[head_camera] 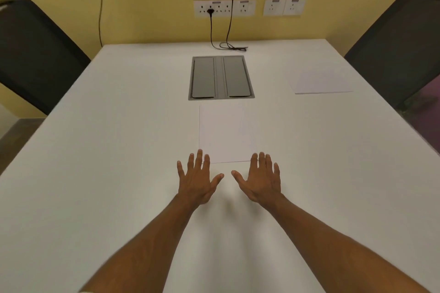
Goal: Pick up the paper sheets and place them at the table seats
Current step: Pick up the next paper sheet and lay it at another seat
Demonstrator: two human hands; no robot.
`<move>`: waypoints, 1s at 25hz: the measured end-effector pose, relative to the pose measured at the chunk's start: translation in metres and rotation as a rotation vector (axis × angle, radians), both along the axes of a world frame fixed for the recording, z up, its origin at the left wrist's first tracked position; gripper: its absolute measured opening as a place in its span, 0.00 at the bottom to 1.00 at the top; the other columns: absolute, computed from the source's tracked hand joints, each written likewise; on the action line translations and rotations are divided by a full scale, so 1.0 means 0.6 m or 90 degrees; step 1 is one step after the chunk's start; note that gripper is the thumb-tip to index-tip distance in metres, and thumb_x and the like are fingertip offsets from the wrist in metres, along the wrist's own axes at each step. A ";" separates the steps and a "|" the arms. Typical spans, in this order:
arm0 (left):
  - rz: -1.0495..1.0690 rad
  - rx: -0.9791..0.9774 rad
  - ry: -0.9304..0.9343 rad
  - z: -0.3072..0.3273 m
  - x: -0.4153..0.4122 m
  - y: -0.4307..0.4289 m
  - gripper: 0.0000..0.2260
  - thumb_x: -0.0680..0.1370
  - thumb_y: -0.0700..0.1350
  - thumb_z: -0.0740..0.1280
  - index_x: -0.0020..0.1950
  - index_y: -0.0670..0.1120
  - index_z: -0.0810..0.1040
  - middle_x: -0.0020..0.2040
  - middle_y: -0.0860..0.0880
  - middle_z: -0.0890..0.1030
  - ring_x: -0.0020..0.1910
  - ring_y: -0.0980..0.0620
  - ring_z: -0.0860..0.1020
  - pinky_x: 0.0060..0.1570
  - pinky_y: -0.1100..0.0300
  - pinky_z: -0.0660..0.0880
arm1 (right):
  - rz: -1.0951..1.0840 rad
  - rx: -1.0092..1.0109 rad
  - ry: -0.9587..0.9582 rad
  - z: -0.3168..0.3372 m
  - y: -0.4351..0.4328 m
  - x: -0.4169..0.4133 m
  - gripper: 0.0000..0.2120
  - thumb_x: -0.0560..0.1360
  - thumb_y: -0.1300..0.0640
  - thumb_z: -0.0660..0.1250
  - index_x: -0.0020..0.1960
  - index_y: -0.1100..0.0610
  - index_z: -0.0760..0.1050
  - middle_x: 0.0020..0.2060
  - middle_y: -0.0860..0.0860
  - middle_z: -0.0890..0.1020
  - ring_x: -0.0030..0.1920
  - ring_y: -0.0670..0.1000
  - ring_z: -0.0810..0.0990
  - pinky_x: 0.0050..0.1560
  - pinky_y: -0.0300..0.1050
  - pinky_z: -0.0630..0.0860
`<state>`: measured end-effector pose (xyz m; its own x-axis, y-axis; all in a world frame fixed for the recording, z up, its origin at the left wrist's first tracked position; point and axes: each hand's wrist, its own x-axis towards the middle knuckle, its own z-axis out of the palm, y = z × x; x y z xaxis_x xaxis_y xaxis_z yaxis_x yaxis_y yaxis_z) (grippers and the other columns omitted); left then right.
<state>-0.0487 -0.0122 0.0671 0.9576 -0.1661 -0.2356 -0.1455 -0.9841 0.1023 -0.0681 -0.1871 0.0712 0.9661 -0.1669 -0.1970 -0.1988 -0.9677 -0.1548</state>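
I see both hands spread flat, palms down, over the white table (107, 150). My left hand (197, 179) has its fingers splayed wide and grips nothing; its fingertips (199, 153) reach the near left corner of the paper sheet (226, 133) lying in the middle of the table. My right hand (260, 182) is just as open and empty, its fingertips at the sheet's near right corner. Whether the fingers actually press on the paper or hover just above it, I cannot tell from this angle. The sheet lies just this side of the grey cable hatch (221, 77) set into the tabletop. A second paper sheet (321, 82) lies flat at the far right, in front of the dark chair (400, 45) there. Another dark chair (35, 54) stands at the left side.
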 end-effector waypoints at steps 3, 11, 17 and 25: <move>-0.006 -0.009 0.029 -0.041 0.038 -0.009 0.35 0.79 0.65 0.45 0.79 0.47 0.42 0.79 0.47 0.40 0.78 0.46 0.40 0.73 0.39 0.39 | 0.003 -0.001 0.013 -0.046 -0.014 0.038 0.41 0.76 0.32 0.47 0.78 0.59 0.47 0.77 0.58 0.52 0.77 0.58 0.49 0.76 0.57 0.46; -0.012 -0.038 0.035 -0.114 0.108 -0.009 0.49 0.66 0.75 0.35 0.78 0.43 0.41 0.79 0.47 0.41 0.78 0.48 0.41 0.74 0.42 0.40 | -0.016 0.040 -0.047 -0.100 -0.034 0.137 0.40 0.76 0.35 0.54 0.75 0.64 0.53 0.70 0.59 0.65 0.69 0.59 0.64 0.71 0.54 0.61; -0.006 -0.080 0.048 -0.143 0.108 -0.007 0.49 0.64 0.74 0.36 0.78 0.44 0.37 0.79 0.49 0.37 0.78 0.51 0.38 0.74 0.41 0.39 | -0.029 0.012 -0.063 -0.115 -0.047 0.161 0.37 0.76 0.36 0.57 0.70 0.66 0.60 0.63 0.58 0.70 0.62 0.58 0.68 0.60 0.49 0.68; -0.003 -0.080 0.029 -0.150 0.104 -0.008 0.48 0.65 0.73 0.34 0.77 0.44 0.36 0.79 0.48 0.37 0.78 0.51 0.37 0.74 0.42 0.39 | -0.037 -0.015 -0.095 -0.110 -0.039 0.168 0.30 0.78 0.41 0.57 0.68 0.63 0.65 0.61 0.58 0.71 0.61 0.58 0.70 0.55 0.51 0.71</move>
<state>0.0139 -0.0172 -0.0228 0.9456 -0.2011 -0.2558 -0.1421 -0.9625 0.2313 0.0328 -0.2105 0.0049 0.9730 -0.2257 -0.0477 -0.2305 -0.9591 -0.1642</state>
